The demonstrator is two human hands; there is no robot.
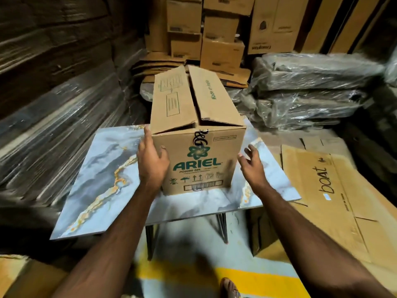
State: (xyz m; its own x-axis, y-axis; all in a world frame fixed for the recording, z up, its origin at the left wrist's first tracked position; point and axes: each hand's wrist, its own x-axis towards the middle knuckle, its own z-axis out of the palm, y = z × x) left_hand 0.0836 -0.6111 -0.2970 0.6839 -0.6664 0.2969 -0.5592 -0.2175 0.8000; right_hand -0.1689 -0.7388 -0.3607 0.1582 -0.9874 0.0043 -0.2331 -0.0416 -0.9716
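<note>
While against the carton [198, 134], left hand [153, 161] flat.

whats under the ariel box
The Ariel box stands on a blue-grey marble-patterned tabletop with black hairpin legs. The part of the top directly beneath the box is covered, so anything there cannot be seen.

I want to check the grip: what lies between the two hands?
In the head view, the box lies between the left hand, which touches its left edge, and the right hand.
</note>
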